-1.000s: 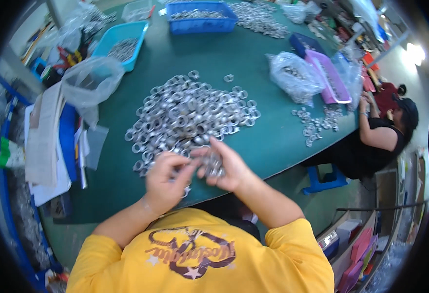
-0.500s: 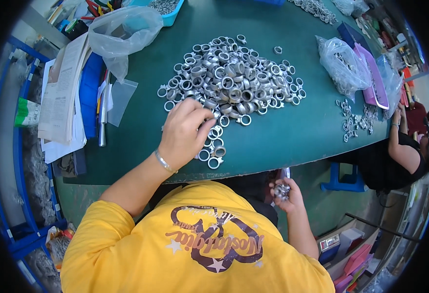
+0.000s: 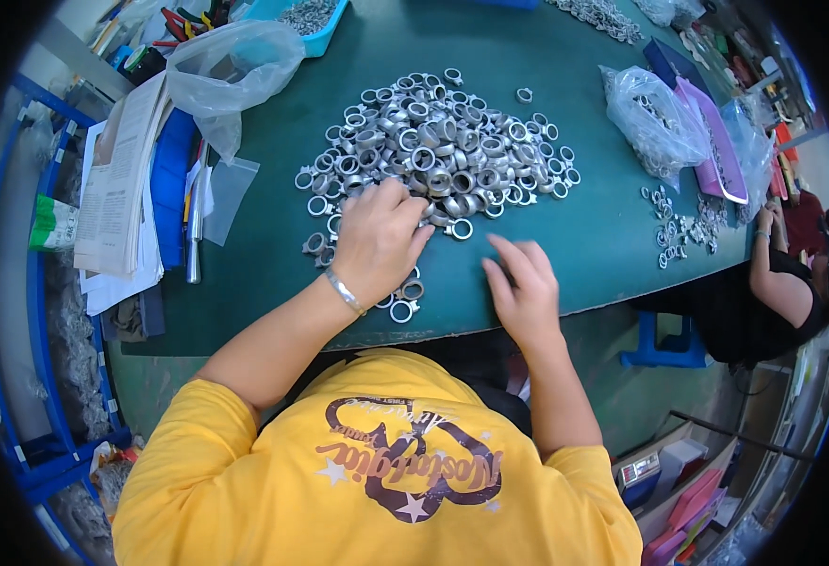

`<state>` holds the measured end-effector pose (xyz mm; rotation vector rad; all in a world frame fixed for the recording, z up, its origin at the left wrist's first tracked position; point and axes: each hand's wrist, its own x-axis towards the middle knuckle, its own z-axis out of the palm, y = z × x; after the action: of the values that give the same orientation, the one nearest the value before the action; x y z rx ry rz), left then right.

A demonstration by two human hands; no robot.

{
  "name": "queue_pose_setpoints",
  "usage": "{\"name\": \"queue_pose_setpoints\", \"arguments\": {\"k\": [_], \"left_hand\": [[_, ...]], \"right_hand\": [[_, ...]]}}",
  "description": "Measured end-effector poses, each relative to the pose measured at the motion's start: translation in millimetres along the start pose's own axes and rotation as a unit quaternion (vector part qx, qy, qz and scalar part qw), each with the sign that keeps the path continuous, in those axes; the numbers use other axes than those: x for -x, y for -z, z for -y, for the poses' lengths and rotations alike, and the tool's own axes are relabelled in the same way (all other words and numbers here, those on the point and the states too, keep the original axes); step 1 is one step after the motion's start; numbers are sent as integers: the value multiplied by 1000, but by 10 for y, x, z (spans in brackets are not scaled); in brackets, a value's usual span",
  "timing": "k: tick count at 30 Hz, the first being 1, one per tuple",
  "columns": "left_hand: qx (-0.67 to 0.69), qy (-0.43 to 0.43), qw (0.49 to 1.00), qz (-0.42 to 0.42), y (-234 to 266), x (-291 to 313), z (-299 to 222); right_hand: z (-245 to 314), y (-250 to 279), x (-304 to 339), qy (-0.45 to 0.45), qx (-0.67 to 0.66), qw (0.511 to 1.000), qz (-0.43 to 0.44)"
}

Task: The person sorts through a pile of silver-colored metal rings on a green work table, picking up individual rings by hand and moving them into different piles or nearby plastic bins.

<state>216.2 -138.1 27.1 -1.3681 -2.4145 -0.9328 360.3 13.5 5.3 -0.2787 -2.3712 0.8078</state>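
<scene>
A heap of silvery metal rings, each with a small lug, lies on the green table. My left hand, with a bracelet at its wrist, is at the near left edge of the heap. Its fingers are curled and pressed together, and their tips hide whatever is between them. A few loose rings lie close to the table's front edge, partly covered by that hand. Over the table's front edge, right of them, is my right hand, its thumb and fingers apart and nothing visible in them.
On the right stand a clear bag of parts, a pink tray and scattered small metal parts. Papers, a clear plastic bag and a turquoise bin are on the left. A person sits at far right.
My right hand has come up from beside my lap to the table edge, and the bunch of metal rings it held is gone from it. My left hand has shifted slightly right along the heap.
</scene>
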Motion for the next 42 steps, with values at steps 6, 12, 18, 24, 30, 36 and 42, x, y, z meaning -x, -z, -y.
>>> {"name": "queue_pose_setpoints", "arguments": {"k": [6, 12, 18, 24, 30, 36, 42], "left_hand": [[-22, -26, 999, 30, -4, -36, 33], [14, -67, 993, 95, 33, 190, 1], [6, -61, 992, 108, -35, 163, -105], [101, -47, 992, 61, -16, 161, -91], [479, 173, 846, 158, 112, 292, -127], [696, 206, 682, 92, 76, 396, -152], [722, 218, 649, 99, 97, 428, -148]], "right_hand": [[-72, -171, -170, 29, 50, 996, 67], [12, -38, 118, -12, -125, 991, 42], [98, -3, 194, 81, -162, 983, -41], [247, -51, 232, -85, -255, 956, -116], [198, -57, 197, -95, -353, 929, -52], [308, -86, 120, -233, -597, 767, -23], [333, -33, 132, -294, -636, 712, 52]]}}
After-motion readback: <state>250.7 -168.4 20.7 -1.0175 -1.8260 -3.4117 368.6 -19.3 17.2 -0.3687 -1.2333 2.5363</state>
